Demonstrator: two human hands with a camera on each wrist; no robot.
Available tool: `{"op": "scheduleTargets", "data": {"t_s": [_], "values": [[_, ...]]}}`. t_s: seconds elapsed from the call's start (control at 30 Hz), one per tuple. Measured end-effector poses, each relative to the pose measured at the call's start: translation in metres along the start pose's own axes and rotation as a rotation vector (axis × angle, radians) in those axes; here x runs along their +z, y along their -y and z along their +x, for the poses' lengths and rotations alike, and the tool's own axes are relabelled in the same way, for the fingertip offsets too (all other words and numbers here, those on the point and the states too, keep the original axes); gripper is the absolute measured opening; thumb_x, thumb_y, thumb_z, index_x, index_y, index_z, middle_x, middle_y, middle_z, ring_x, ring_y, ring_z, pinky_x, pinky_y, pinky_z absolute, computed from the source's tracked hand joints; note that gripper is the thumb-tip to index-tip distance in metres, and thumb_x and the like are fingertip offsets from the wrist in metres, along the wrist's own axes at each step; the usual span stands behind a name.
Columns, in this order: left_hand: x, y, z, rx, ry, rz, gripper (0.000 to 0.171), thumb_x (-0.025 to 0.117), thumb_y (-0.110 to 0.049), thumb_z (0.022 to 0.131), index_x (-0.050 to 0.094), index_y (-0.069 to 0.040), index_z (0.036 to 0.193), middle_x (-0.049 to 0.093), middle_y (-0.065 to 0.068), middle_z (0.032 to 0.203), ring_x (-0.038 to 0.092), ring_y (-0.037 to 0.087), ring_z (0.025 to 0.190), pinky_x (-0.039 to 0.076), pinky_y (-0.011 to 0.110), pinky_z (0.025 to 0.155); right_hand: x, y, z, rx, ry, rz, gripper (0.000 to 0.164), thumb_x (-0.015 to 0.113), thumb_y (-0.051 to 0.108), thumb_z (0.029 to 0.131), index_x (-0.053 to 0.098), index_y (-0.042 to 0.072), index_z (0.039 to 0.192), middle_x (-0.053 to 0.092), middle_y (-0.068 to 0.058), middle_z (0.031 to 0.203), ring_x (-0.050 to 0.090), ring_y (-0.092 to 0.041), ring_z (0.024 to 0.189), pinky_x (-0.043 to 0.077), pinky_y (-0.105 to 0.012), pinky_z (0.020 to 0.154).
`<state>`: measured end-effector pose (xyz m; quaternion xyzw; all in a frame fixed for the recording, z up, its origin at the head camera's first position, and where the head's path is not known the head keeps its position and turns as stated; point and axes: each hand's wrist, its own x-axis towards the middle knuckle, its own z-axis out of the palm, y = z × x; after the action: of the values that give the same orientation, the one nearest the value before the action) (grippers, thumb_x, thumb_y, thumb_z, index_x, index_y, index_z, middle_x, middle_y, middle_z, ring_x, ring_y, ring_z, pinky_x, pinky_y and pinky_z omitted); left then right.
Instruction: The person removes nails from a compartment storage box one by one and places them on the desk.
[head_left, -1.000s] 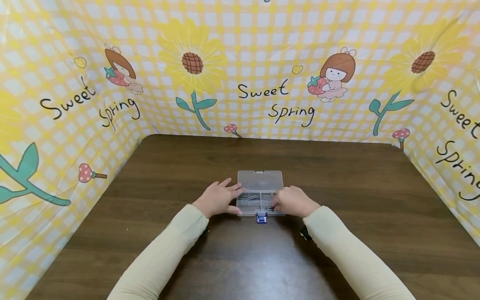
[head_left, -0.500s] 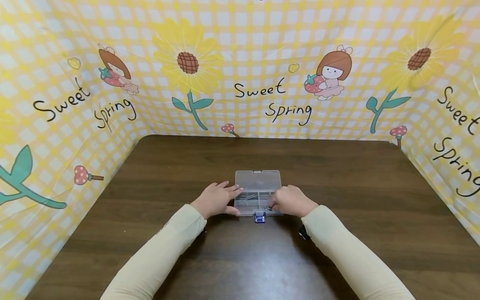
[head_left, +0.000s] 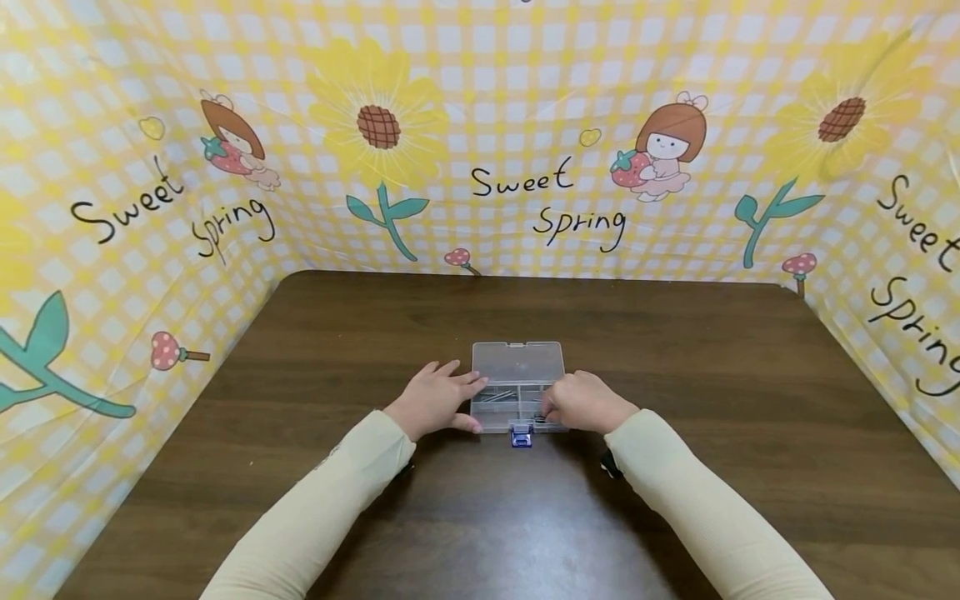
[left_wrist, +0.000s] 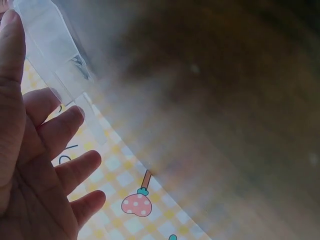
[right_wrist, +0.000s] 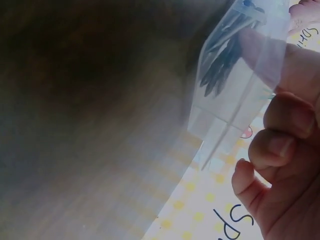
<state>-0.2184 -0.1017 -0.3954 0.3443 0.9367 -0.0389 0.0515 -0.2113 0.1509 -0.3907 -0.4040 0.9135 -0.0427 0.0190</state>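
A clear plastic compartment box [head_left: 495, 407] stands on the table, its lid [head_left: 517, 362] tipped back. My left hand [head_left: 431, 400] steadies the box's left side with fingers and thumb spread. In the left wrist view these fingers [left_wrist: 67, 125] are extended along the clear wall. My right hand [head_left: 591, 403], fingers bent, dips thumb and fingertips into the front right compartment. Dark slender metal pieces [right_wrist: 220, 72] lie there, against the thumb [right_wrist: 267, 57] as the right wrist view has it. Whether a piece is pinched is hidden. Silvery thin rods [head_left: 498, 396] fill the rear left compartment.
A blue latch [head_left: 521, 437] hangs from the box's front edge. Brown wood-look table [head_left: 480, 517] surrounds the box. A yellow checked cloth [head_left: 480, 100] walls off the back and both sides.
The right fingers shift slightly within the front right compartment, and fewer dark pieces show beside them now. The left hand and box stay put; the head view sways a little.
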Motion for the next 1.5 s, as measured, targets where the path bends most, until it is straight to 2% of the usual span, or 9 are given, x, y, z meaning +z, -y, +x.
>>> {"op": "scheduleTargets", "data": {"t_s": [0.17, 0.43, 0.57, 0.67, 0.9, 1.07, 1.3, 1.5], "values": [[0.0, 0.0, 0.001, 0.003, -0.001, 0.024, 0.075, 0.058, -0.059, 0.082, 0.048, -0.017, 0.143, 0.049, 0.004, 0.143, 0.044, 0.038, 0.129, 0.029, 0.052, 0.107, -0.001, -0.002, 0.0, -0.029, -0.015, -0.016, 0.019, 0.07, 0.007, 0.083, 0.066, 0.016, 0.066, 0.059, 0.011, 0.064, 0.046, -0.005, 0.053, 0.043, -0.028, 0.055], [-0.002, 0.0, 0.0, 0.005, 0.002, 0.061, 0.075, 0.057, -0.061, 0.082, 0.049, -0.018, 0.142, 0.05, 0.002, 0.142, 0.043, 0.038, 0.13, 0.031, 0.051, 0.106, -0.001, -0.003, 0.001, -0.076, -0.032, -0.005, 0.027, 0.067, 0.003, 0.081, 0.059, 0.017, 0.059, 0.048, 0.012, 0.057, 0.036, -0.006, 0.051, 0.036, -0.025, 0.052], [-0.002, 0.001, 0.0, 0.008, -0.011, 0.068, 0.074, 0.057, -0.061, 0.082, 0.051, -0.018, 0.141, 0.051, 0.002, 0.14, 0.043, 0.039, 0.129, 0.032, 0.051, 0.105, -0.004, -0.005, 0.003, -0.075, -0.021, 0.011, 0.026, 0.066, 0.004, 0.082, 0.061, 0.018, 0.061, 0.051, 0.013, 0.059, 0.039, -0.005, 0.052, 0.039, -0.025, 0.054], [-0.002, 0.001, 0.0, 0.001, -0.006, 0.072, 0.075, 0.057, -0.061, 0.081, 0.05, -0.018, 0.142, 0.051, 0.002, 0.141, 0.043, 0.039, 0.13, 0.032, 0.051, 0.105, -0.009, -0.006, 0.004, -0.05, 0.008, 0.047, 0.022, 0.065, 0.005, 0.084, 0.065, 0.018, 0.065, 0.054, 0.013, 0.063, 0.042, -0.004, 0.055, 0.041, -0.026, 0.057], [-0.002, 0.0, 0.0, -0.009, 0.002, 0.078, 0.075, 0.057, -0.063, 0.08, 0.05, -0.019, 0.142, 0.051, 0.0, 0.141, 0.043, 0.039, 0.13, 0.032, 0.051, 0.105, -0.024, -0.008, 0.003, 0.04, 0.105, 0.152, 0.023, 0.061, 0.003, 0.083, 0.063, 0.013, 0.063, 0.048, 0.011, 0.055, 0.039, -0.004, 0.052, 0.038, -0.024, 0.055], [-0.004, -0.002, 0.0, -0.016, -0.007, 0.072, 0.075, 0.058, -0.063, 0.079, 0.052, -0.02, 0.141, 0.052, -0.001, 0.14, 0.043, 0.039, 0.129, 0.033, 0.051, 0.105, -0.035, -0.018, 0.001, 0.112, 0.167, 0.221, 0.017, 0.061, 0.003, 0.08, 0.068, 0.011, 0.067, 0.054, 0.01, 0.059, 0.044, -0.005, 0.053, 0.04, -0.023, 0.054], [-0.007, -0.005, -0.001, -0.034, 0.015, 0.067, 0.075, 0.058, -0.063, 0.079, 0.052, -0.021, 0.14, 0.052, -0.002, 0.139, 0.043, 0.039, 0.129, 0.032, 0.051, 0.105, -0.039, -0.041, -0.004, 0.155, 0.187, 0.322, 0.013, 0.061, 0.004, 0.079, 0.067, 0.009, 0.068, 0.053, 0.006, 0.061, 0.04, -0.006, 0.053, 0.035, -0.022, 0.052], [-0.009, -0.006, -0.003, -0.032, 0.016, 0.082, 0.074, 0.057, -0.063, 0.08, 0.052, -0.021, 0.14, 0.053, -0.002, 0.139, 0.044, 0.038, 0.129, 0.033, 0.05, 0.105, -0.04, -0.057, -0.012, 0.181, 0.179, 0.304, 0.011, 0.062, 0.004, 0.078, 0.069, 0.008, 0.07, 0.058, 0.006, 0.065, 0.044, -0.007, 0.056, 0.038, -0.023, 0.055]]}}
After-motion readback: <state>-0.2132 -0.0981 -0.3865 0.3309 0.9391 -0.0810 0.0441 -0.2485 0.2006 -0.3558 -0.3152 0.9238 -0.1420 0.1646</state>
